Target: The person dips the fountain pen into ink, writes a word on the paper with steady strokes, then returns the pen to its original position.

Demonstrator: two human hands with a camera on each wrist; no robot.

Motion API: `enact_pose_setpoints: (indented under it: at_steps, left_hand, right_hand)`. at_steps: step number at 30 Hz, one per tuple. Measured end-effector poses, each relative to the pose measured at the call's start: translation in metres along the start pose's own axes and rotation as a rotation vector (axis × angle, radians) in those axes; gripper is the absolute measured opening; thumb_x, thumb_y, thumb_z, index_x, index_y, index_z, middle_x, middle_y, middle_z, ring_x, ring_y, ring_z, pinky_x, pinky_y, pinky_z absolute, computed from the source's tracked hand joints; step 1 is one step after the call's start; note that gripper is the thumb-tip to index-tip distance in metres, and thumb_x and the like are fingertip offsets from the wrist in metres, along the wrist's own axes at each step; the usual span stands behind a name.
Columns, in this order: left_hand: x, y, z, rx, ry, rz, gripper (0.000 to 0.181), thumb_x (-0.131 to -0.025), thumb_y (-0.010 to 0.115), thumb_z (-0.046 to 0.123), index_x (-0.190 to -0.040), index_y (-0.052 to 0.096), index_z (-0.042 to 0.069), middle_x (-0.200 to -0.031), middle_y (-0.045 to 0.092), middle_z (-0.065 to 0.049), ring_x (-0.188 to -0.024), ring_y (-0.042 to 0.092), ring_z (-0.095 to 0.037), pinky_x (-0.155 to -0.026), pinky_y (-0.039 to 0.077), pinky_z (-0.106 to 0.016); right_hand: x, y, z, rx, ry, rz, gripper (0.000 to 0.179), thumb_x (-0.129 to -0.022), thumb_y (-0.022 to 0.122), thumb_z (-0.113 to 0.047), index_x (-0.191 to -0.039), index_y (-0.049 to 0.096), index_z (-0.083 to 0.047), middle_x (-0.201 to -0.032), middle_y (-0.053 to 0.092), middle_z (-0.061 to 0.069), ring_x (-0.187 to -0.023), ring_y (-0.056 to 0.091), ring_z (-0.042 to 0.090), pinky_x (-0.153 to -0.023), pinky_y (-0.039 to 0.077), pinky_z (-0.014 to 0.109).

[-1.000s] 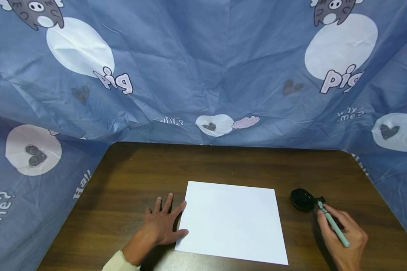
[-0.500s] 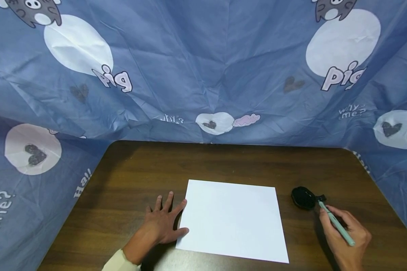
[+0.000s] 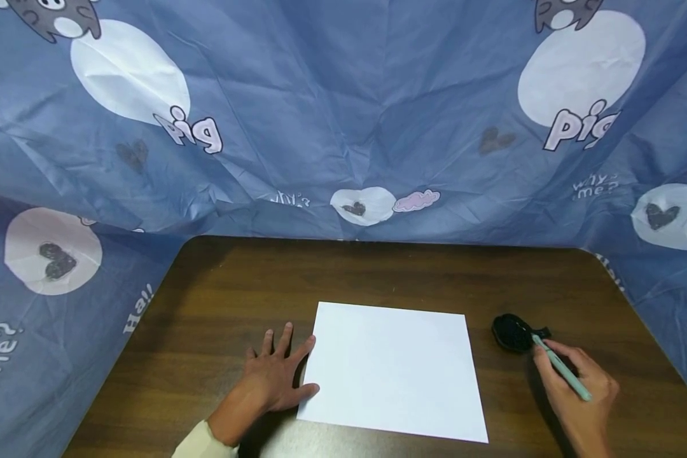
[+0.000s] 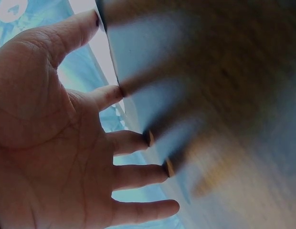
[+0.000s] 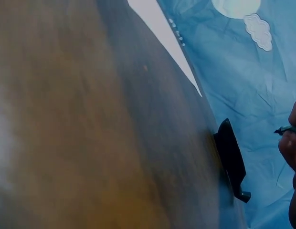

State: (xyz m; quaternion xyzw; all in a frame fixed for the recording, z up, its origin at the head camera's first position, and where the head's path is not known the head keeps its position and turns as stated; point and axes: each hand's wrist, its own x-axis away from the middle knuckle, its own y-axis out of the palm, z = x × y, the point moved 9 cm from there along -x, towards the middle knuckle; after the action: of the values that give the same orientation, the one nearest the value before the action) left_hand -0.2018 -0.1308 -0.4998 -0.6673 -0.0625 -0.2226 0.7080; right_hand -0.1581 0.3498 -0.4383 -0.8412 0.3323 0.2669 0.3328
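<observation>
My left hand (image 3: 271,378) lies with fingers spread at the left edge of a white sheet of paper (image 3: 395,372). Its thumb and index fingertips are right at that edge; in the left wrist view the spread fingers (image 4: 138,177) show from the palm side, fingertips at the tabletop. My right hand (image 3: 584,388) pinches a light green pen (image 3: 565,372), slanted with its tip toward a black rounded dish (image 3: 509,333) with a short stub. The pen tip overlaps the dish's right side in the head view. A dark, pointed pen tip (image 5: 280,130) stands apart from the dish in the right wrist view.
The brown wooden table (image 3: 298,273) has rounded far corners. A blue cloth (image 3: 343,114) printed with pigs, hearts and words hangs behind it and along both sides. The dish stands to the right of the paper.
The right hand and pen move slightly away from the dish, then back left, so the tip now overlaps the dish's side. The left hand stays at the paper's edge.
</observation>
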Motion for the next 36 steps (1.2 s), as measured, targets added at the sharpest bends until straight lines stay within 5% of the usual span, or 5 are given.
enact_pose_setpoints:
  at_steps: [6, 14, 27, 36]
  left_hand:
    - [0.0, 0.001, -0.002, -0.008, -0.009, -0.014, 0.085, -0.088, 0.052, 0.074, -0.158, 0.027, 0.033, -0.165, 0.014, -0.017, -0.145, 0.021, -0.051, -0.1, 0.03, -0.074]
    - [0.0, 0.002, -0.001, 0.002, -0.027, -0.016, 0.085, -0.087, 0.054, 0.073, -0.158, 0.028, 0.032, -0.165, 0.014, -0.017, -0.145, 0.02, -0.05, -0.095, 0.032, -0.076]
    - [0.002, -0.001, -0.002, 0.023, -0.015, 0.001, 0.085, -0.088, 0.056, 0.07, -0.158, 0.03, 0.03, -0.164, 0.014, -0.018, -0.145, 0.02, -0.051, -0.09, 0.033, -0.079]
    - [0.002, -0.002, 0.0, 0.01, -0.002, 0.013, 0.086, -0.088, 0.056, 0.071, -0.158, 0.03, 0.029, -0.164, 0.015, -0.019, -0.144, 0.022, -0.052, -0.086, 0.035, -0.08]
  right_hand:
    - [-0.005, 0.016, 0.009, 0.074, 0.119, -0.064, 0.012, -0.074, 0.085, -0.011, -0.083, 0.079, -0.014, -0.074, 0.063, -0.03, -0.053, 0.052, -0.012, -0.054, 0.036, 0.007]
    - [-0.006, 0.031, 0.022, 0.251, 0.274, -0.197, 0.016, -0.08, 0.079, -0.026, -0.083, 0.071, -0.012, -0.067, 0.062, -0.009, -0.051, 0.048, 0.002, -0.056, 0.034, 0.021]
    - [-0.003, 0.046, 0.038, 0.277, 0.326, -0.322, 0.02, -0.084, 0.076, -0.031, -0.086, 0.07, -0.012, -0.069, 0.062, -0.002, -0.055, 0.05, 0.011, -0.056, 0.035, 0.026]
    - [-0.003, 0.045, 0.039, 0.285, 0.313, -0.314, 0.019, -0.084, 0.075, -0.029, -0.081, 0.069, -0.011, -0.066, 0.061, -0.001, -0.053, 0.049, 0.012, -0.056, 0.035, 0.025]
